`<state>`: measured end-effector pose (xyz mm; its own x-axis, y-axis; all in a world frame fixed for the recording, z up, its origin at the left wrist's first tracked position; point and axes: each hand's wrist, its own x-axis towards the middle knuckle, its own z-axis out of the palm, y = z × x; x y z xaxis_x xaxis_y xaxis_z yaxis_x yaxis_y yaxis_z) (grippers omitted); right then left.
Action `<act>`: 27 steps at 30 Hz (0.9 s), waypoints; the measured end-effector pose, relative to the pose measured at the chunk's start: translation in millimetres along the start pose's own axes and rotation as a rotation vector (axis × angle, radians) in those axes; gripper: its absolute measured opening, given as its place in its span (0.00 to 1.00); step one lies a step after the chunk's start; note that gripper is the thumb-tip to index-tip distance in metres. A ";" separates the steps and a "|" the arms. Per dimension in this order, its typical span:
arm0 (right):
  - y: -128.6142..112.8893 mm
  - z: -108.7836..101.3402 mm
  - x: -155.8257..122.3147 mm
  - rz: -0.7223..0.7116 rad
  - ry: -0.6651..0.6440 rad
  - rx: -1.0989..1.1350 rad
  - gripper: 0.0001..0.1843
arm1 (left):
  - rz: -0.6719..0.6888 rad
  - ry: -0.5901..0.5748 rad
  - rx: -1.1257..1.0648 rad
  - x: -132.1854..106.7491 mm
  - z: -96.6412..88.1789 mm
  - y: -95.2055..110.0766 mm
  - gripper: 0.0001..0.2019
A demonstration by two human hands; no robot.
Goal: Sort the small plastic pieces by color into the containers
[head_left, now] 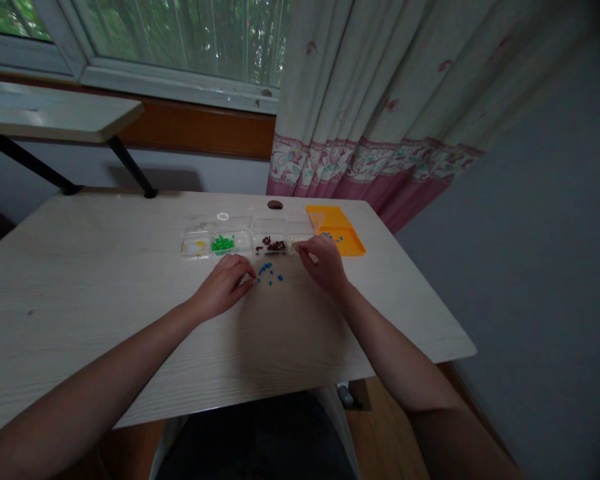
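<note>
1. Far L end of clear box on table: yellow beads in own compartment, green beads in the next one R. Kept apart by walls, prob. to avoid mixing colours.
2. L hand: palm down, fingers bunched + curled, tips on tabletop just beside blue beads. Bead betw. fingertips or not: can't tell. Forearm laid low over the wood, prob. for steadiness w/ such small bits.
3. Blue beads: loose on bare table betw. both hands, just in front of box. Scattered flat in one layer, so easy to single out.
4. Brown beads: in compartment R of the green, right behind the blue scatter.
5. R hand: thumb + forefinger pressed together at box's R end, maybe on sth pale, too small to tell. Other fingers tucked under.
6. Orange tray: just R of box, touching or not can't tell. A few blue beads inside. Raised rim, prob. to stop rolling.
</note>
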<state>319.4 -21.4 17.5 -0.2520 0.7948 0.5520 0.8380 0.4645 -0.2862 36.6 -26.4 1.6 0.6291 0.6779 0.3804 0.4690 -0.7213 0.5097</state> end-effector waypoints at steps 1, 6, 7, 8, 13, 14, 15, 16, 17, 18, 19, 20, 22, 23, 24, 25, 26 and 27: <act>-11.2 4.6 -2.6 -0.072 -0.055 0.036 0.15 | 0.000 0.009 -0.012 0.2 -0.5 -0.1 0.08; -46.4 20.6 -13.3 -0.340 -0.150 0.059 0.15 | 0.018 0.039 -0.076 0.5 -3.3 -2.1 0.10; -48.5 21.8 -14.1 -0.365 -0.156 0.052 0.15 | 0.018 0.044 -0.086 0.5 -3.5 -2.8 0.10; -49.6 22.5 -14.5 -0.378 -0.161 0.048 0.15 | 0.018 0.049 -0.094 0.6 -3.5 -3.6 0.11; -49.3 23.2 -13.2 -0.344 -0.208 0.037 0.13 | 0.036 0.048 -0.123 0.6 -1.2 -8.2 0.11; -49.5 23.5 -13.0 -0.337 -0.217 0.035 0.12 | 0.039 0.047 -0.125 0.6 -0.5 -9.0 0.11; -49.9 24.0 -12.8 -0.333 -0.224 0.034 0.11 | 0.039 0.048 -0.126 0.6 0.2 -9.7 0.11; -50.4 24.7 -12.7 -0.333 -0.225 0.034 0.11 | 0.039 0.050 -0.127 0.6 0.8 -10.2 0.11; -50.9 25.5 -12.7 -0.333 -0.227 0.034 0.10 | 0.039 0.050 -0.127 0.7 1.2 -10.4 0.11; -51.2 26.3 -12.7 -0.334 -0.225 0.034 0.09 | 0.037 0.048 -0.126 0.8 1.5 -10.4 0.11; -51.2 27.0 -12.6 -0.337 -0.223 0.035 0.09 | 0.037 0.046 -0.125 0.9 1.5 -10.1 0.11; -50.7 27.5 -12.3 -0.339 -0.220 0.034 0.09 | 0.036 0.048 -0.125 1.0 1.3 -9.5 0.10; -47.3 27.1 -11.2 -0.331 -0.218 0.025 0.09 | 0.034 0.048 -0.123 1.0 0.2 -7.8 0.10; -44.3 25.8 -10.4 -0.325 -0.220 0.020 0.09 | 0.033 0.046 -0.122 0.9 -0.4 -7.0 0.09; -40.3 23.7 -9.4 -0.322 -0.231 0.018 0.09 | 0.030 0.044 -0.119 0.6 -1.0 -6.3 0.09; -35.5 20.8 -8.4 -0.321 -0.248 0.023 0.08 | 0.027 0.037 -0.115 0.2 -1.5 -5.9 0.09; -30.1 17.1 -7.2 -0.322 -0.271 0.034 0.08 | 0.023 0.030 -0.109 -0.4 -1.7 -5.9 0.09; -24.6 12.8 -6.1 -0.323 -0.300 0.050 0.07 | 0.019 0.023 -0.104 -1.0 -1.7 -6.2 0.09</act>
<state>294.1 -32.7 11.2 -0.6325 0.6808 0.3695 0.6708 0.7199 -0.1782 32.0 -22.4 -0.6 0.6224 0.6683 0.4075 0.3899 -0.7161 0.5789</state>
